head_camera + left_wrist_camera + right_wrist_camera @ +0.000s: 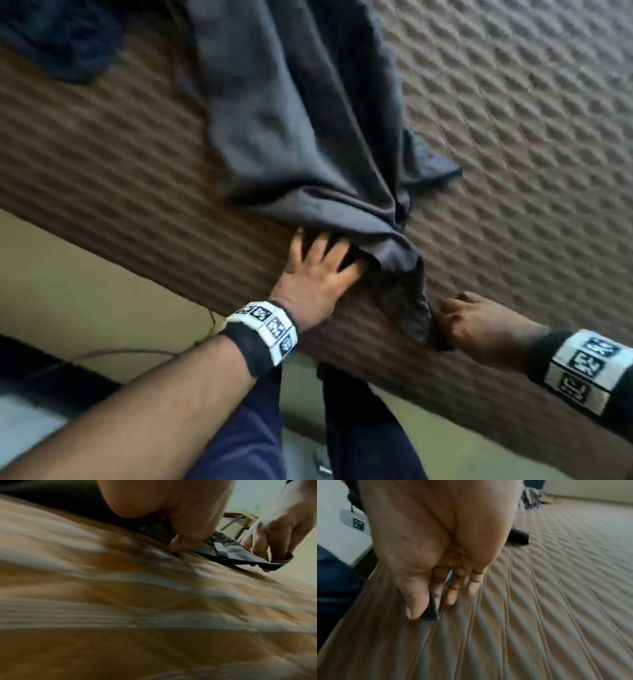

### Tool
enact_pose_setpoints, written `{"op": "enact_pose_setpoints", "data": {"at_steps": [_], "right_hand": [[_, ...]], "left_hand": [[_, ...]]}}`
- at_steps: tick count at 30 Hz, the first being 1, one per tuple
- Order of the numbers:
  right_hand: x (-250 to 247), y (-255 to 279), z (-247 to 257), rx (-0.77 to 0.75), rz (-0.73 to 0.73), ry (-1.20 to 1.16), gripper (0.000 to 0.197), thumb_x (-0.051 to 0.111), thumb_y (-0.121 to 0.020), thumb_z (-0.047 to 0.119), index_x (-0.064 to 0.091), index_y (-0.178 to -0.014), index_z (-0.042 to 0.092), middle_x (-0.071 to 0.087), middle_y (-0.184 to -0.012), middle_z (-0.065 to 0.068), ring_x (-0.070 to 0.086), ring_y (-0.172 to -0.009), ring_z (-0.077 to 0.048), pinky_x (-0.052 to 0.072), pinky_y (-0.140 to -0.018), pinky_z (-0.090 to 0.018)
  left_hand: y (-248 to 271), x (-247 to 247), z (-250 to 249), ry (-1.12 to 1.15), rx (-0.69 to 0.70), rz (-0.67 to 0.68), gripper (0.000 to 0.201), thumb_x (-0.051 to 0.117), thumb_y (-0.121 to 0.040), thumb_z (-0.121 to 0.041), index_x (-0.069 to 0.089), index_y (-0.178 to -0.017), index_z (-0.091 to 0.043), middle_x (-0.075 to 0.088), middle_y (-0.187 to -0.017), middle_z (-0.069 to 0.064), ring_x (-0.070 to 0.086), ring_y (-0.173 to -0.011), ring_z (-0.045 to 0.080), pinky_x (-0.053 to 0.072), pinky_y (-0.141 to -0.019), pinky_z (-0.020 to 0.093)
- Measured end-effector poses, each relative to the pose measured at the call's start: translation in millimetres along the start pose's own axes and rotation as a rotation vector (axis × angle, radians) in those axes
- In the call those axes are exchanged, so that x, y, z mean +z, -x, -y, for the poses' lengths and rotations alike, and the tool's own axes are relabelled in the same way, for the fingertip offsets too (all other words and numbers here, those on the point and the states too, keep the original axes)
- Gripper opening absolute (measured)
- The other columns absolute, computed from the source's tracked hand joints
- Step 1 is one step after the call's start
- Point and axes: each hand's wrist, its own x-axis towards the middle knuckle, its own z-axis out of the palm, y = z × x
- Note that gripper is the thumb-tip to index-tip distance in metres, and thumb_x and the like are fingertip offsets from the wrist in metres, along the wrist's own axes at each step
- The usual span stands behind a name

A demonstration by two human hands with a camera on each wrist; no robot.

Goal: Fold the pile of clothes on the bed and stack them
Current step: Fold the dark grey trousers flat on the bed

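Beyond grey garment [301, 130] — dark clothes [65, 37], quilted bed [513, 137]

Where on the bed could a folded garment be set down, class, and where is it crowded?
Free: the quilted bed cover right of the grey garment, beyond the right hand. Crowded: the near edge, where the left hand and the right hand's grip meet the garment, and the far left, with a dark garment.

It was a bedroom. A wide quilted mattress [513, 137] filled the view, with loose clothes [301, 120] lying on it. Plain walls [590, 488] stood beyond.
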Motion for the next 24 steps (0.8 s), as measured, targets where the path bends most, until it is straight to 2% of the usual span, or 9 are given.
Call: {"op": "enact_pose_setpoints", "data": {"at_steps": [2,3,5,8,12,15,17,19,24], "right_hand": [[66,49,19,0.077,0.229,-0.076,0.030,0.042,-0.077,0.034,0.071,-0.072,0.030,0.068,-0.073,0.013,0.065,-0.076,-0.017,0.050,-0.067,-0.034],[84,67,25,0.148,0.307,-0.105,0.026,0.047,-0.078,0.036,0.072,-0.072,0.030,0.069,-0.074,0.012,0.067,-0.077,-0.019,0.049,-0.068,-0.035],[120,114,34,0.259,0.441,-0.168,0.020,0.057,-0.087,0.036,0.074,-0.094,0.028,0.073,-0.097,0.009,0.065,-0.100,-0.020,0.045,-0.085,-0.033],[167,177,20,0.526,0.500,-0.173,0.032,0.042,-0.099,0.042,0.062,-0.121,0.031,0.059,-0.129,0.009,0.050,-0.124,-0.017,0.036,-0.098,-0.029],[232,235,15,1.123,-0.023,-0.520,0.040,0.051,-0.096,0.034,0.052,-0.135,0.025,0.051,-0.129,-0.010,0.054,-0.116,-0.035,0.045,-0.092,-0.044],[258,221,40,1.432,-0.506,-1.134,0.051,0.062,-0.092,0.046,0.056,-0.130,0.013,0.061,-0.123,-0.019,0.058,-0.112,-0.039,0.047,-0.091,-0.046],[271,200,64,1.459,-0.626,-1.398,0.052,0.064,-0.089,0.051,0.060,-0.125,0.013,0.066,-0.114,-0.015,0.060,-0.110,-0.035,0.045,-0.092,-0.041],[273,180,89,1.429,-0.671,-1.417,0.059,0.069,-0.084,0.051,0.058,-0.130,0.015,0.061,-0.117,-0.014,0.054,-0.114,-0.034,0.039,-0.100,-0.038],[267,168,122,1.225,-0.829,-1.485,0.062,0.078,-0.079,0.040,0.058,-0.135,0.020,0.037,-0.150,-0.010,0.024,-0.143,-0.032,0.021,-0.118,-0.038]], "left_hand": [[-5,10,-56,0.055,0.155,0.111,0.053,0.044,-0.075,-0.027,0.065,-0.122,-0.036,0.045,-0.131,0.004,0.042,-0.112,0.030,0.031,-0.092,0.048],[-9,10,-76,0.070,0.226,0.170,0.053,0.040,-0.076,-0.026,0.063,-0.123,-0.035,0.052,-0.127,0.003,0.045,-0.108,0.029,0.036,-0.088,0.046],[-19,9,-128,0.114,0.403,0.296,0.048,0.041,-0.082,-0.023,0.059,-0.126,-0.029,0.060,-0.114,0.002,0.054,-0.100,0.027,0.048,-0.080,0.046],[-25,9,-195,0.180,0.562,0.507,0.032,0.056,-0.091,-0.019,0.061,-0.122,-0.020,0.060,-0.102,0.004,0.061,-0.092,0.029,0.051,-0.073,0.042],[-37,7,-263,0.341,0.562,0.230,0.012,0.063,-0.088,-0.016,0.069,-0.096,-0.009,0.060,-0.084,0.011,0.059,-0.070,0.033,0.050,-0.054,0.042],[-49,16,-289,0.157,0.431,0.294,0.052,0.071,-0.080,-0.041,0.061,-0.126,-0.018,0.059,-0.121,0.013,0.057,-0.100,0.035,0.050,-0.075,0.044],[-54,26,-300,-0.067,0.366,0.472,0.075,0.069,-0.079,-0.054,0.042,-0.144,-0.029,0.048,-0.140,0.007,0.049,-0.120,0.032,0.042,-0.089,0.047],[-58,36,-303,-0.152,0.368,0.498,0.055,0.063,-0.088,-0.045,0.048,-0.139,-0.030,0.057,-0.128,0.004,0.054,-0.114,0.031,0.039,-0.088,0.047],[-62,12,-290,0.497,0.161,0.359,0.019,0.060,-0.088,-0.030,0.061,-0.088,-0.011,0.063,-0.081,0.007,0.061,-0.077,0.024,0.048,-0.071,0.036]]}}
